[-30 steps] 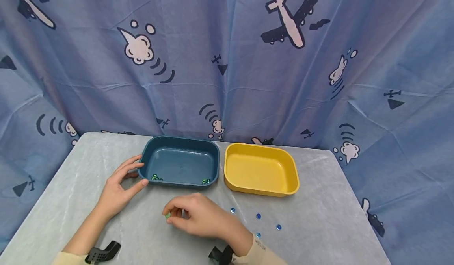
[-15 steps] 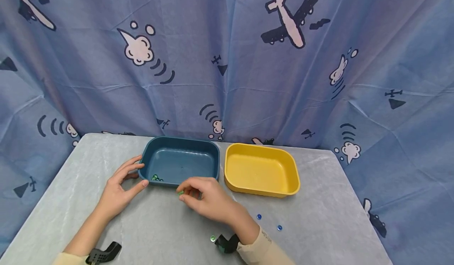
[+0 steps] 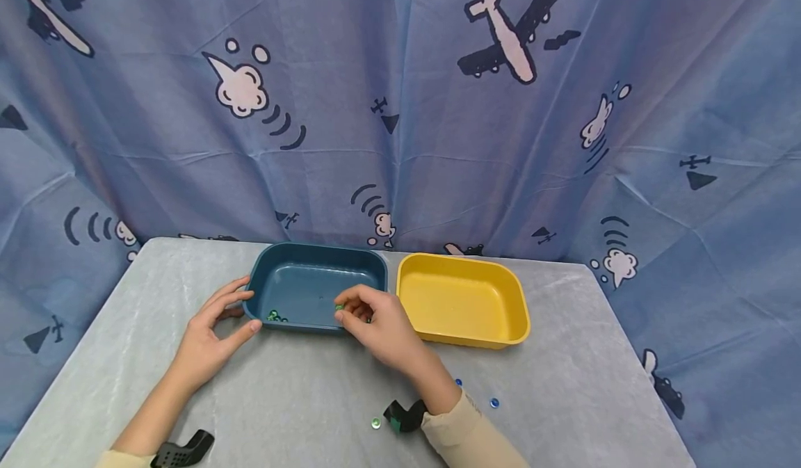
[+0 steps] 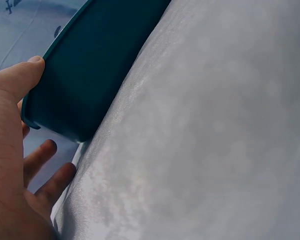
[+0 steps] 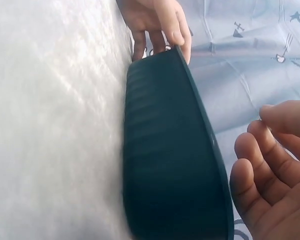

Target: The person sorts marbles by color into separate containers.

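My right hand [image 3: 383,323] pinches a small green glass bead [image 3: 339,307] between thumb and forefinger, over the near side of the dark teal tray [image 3: 320,249]. In the right wrist view its curled fingers [image 5: 247,145] show beside the tray's rim, the bead hidden. Near the tray's left corner, my left hand [image 3: 209,336] touches the rim with thumb and fingers spread. The left wrist view shows that thumb [image 4: 30,72] on the rim and the lower fingers loose beside the wall. Several green beads [image 3: 274,316] lie in the tray's near left corner.
A yellow tray [image 3: 459,300] stands right of the teal one. Another green bead [image 3: 375,423] lies on the table [image 3: 300,412] near the right wrist, with blue beads [image 3: 494,403] farther right, partly behind the forearm. A patterned curtain [image 3: 338,106] hangs behind the table.
My right hand has carried the green bead from the tabletop up and right, over the teal tray's near rim. A green bead near the right wrist has come into view. The left hand stays put.
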Available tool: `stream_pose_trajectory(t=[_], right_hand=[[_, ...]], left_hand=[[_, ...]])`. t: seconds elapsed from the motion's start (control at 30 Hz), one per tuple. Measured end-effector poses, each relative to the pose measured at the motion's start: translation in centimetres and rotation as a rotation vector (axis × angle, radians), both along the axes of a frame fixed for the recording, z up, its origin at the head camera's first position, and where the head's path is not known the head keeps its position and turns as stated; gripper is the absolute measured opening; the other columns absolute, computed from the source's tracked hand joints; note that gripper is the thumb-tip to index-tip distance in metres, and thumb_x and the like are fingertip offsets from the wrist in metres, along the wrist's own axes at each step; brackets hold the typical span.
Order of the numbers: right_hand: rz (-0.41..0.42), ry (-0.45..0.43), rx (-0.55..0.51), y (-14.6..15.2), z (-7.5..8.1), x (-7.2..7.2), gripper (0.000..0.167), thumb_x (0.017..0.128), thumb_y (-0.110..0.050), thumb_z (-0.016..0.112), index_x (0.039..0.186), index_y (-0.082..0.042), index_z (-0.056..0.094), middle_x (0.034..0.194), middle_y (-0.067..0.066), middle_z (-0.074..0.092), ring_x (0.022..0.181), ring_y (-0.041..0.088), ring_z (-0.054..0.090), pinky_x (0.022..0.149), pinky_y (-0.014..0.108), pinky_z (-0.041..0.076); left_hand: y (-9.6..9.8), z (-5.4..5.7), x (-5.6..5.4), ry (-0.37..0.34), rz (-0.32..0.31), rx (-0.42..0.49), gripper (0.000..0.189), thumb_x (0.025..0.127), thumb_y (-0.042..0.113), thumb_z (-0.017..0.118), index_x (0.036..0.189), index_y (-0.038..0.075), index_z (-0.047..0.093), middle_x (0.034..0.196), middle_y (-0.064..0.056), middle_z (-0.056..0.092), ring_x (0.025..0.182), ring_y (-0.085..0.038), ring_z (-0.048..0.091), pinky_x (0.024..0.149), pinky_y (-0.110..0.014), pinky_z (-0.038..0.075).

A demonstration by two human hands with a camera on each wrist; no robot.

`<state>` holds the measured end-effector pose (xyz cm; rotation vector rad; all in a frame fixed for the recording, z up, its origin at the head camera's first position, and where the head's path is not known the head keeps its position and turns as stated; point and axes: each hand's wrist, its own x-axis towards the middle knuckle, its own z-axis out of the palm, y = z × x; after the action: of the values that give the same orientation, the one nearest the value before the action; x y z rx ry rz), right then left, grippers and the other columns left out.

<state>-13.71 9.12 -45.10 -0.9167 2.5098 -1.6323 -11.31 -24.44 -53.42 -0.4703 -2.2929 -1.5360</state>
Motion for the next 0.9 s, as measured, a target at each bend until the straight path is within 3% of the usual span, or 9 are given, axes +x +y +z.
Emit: stream_pose_trajectory(t=[0.23, 0.9], right_hand=[[-0.053, -0.053, -0.027, 0.5, -0.2, -0.6, 0.014, 0.106, -0.013, 0.076, 0.119, -0.016, 0.077, 0.095, -0.005, 0.071, 0.076, 0.017, 0.061, 0.067, 0.028, 0.054], [-0.095, -0.058, -0.035, 1.5, -0.7, -1.7, 0.013, 0.105, -0.010, 0.075, 0.118, -0.014, 0.077, 0.094, -0.003, 0.071, 0.075, 0.018, 0.060, 0.065, 0.025, 0.052]], left_hand=[[0.0, 0.1, 0.0, -0.003, 0.004, -0.001, 0.056, 0.091, -0.011, 0.083, 0.143, 0.006, 0.069, 0.165, -0.011, 0.051, 0.139, -0.005, 0.055, 0.101, -0.017, 0.051], [0.0, 0.0, 0.0, -0.005, 0.007, 0.000, 0.055, 0.091, -0.011, 0.083, 0.142, 0.004, 0.069, 0.165, -0.012, 0.051, 0.139, -0.003, 0.054, 0.101, -0.016, 0.051]])
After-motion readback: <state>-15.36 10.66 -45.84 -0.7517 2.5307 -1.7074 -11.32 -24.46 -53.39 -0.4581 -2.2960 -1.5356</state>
